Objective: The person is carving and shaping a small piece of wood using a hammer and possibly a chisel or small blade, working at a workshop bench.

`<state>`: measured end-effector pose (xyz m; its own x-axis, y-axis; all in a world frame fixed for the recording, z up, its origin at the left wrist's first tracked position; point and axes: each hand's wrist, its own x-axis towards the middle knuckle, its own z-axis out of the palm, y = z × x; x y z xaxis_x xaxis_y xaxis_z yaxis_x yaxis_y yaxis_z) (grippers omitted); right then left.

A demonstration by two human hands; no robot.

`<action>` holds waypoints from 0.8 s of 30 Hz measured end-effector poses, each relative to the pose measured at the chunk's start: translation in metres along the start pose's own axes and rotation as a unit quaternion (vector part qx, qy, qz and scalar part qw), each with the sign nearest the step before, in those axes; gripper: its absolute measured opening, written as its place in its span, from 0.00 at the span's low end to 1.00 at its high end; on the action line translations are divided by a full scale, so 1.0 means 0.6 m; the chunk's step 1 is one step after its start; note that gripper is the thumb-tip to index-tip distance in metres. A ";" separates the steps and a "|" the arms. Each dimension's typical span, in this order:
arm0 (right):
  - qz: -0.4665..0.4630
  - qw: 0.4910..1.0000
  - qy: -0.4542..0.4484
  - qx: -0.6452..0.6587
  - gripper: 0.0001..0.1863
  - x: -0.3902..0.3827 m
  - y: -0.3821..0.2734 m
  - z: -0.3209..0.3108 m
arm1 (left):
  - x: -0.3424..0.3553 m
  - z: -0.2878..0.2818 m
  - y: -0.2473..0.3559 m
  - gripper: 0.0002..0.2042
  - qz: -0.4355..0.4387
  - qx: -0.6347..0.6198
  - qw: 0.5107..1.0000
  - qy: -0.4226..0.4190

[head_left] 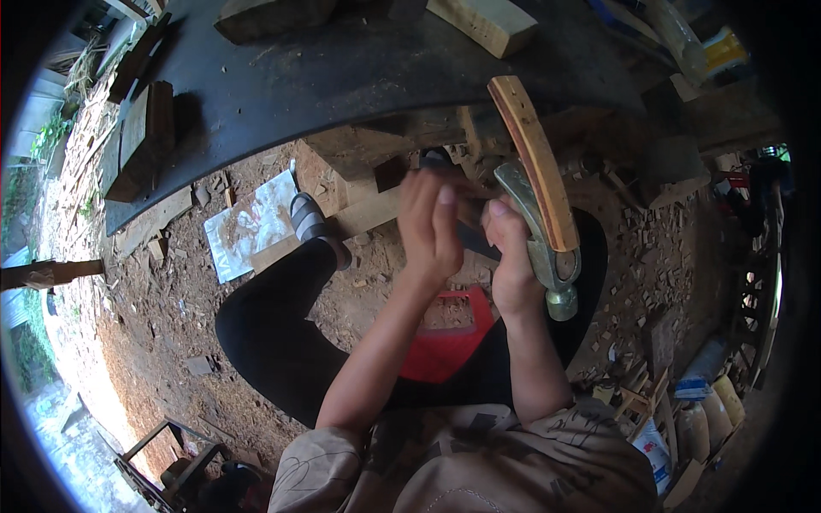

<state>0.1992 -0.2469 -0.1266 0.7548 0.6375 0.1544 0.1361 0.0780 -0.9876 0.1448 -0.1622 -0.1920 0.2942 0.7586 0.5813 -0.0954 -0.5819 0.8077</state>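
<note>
A hammer (537, 171) with a banded wooden handle and a worn metal head tilts up beside my right hand (511, 256). That hand is closed at the hammer's head, thumb up; the grip of its other fingers is hidden. The round striking face (561, 303) points down toward my right forearm, and the handle's far end overlaps the table edge. My left hand (430, 224) is raised just left of it, apart from the hammer. Its fingers are smeared, so I cannot tell whether they hold anything. A dark strip (475, 227) shows between the hands, its kind unclear.
A dark tabletop (342, 81) carries wood blocks (486, 26) and a thicker block (141, 141). Below it lie a plank (368, 214) and a white plastic bag (253, 221) near my sandalled foot (308, 215). A red plastic stool (445, 342) is between my legs. Wood chips cover the ground.
</note>
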 end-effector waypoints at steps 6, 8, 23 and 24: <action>-0.023 1.000 -0.005 0.018 0.08 -0.005 0.014 -0.001 | 0.113 -0.109 0.109 0.23 0.207 0.109 0.972 -0.031; -0.041 0.999 0.014 0.015 0.07 0.001 0.020 0.000 | 0.156 -0.117 0.149 0.22 0.236 0.052 0.969 -0.040; -0.049 0.999 -0.007 0.009 0.13 0.011 0.063 0.000 | 0.326 -0.122 0.283 0.11 0.478 0.194 0.856 -0.030; -0.032 0.999 0.006 0.027 0.14 0.012 0.067 -0.002 | 0.294 -0.098 0.267 0.13 0.425 0.046 0.903 -0.052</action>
<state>0.2109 -0.2401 -0.1651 0.7535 0.6204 0.2174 0.1495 0.1603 -0.9757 0.1254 -0.1043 0.0459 0.2407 -0.0019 0.9706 -0.2516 -0.9659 0.0605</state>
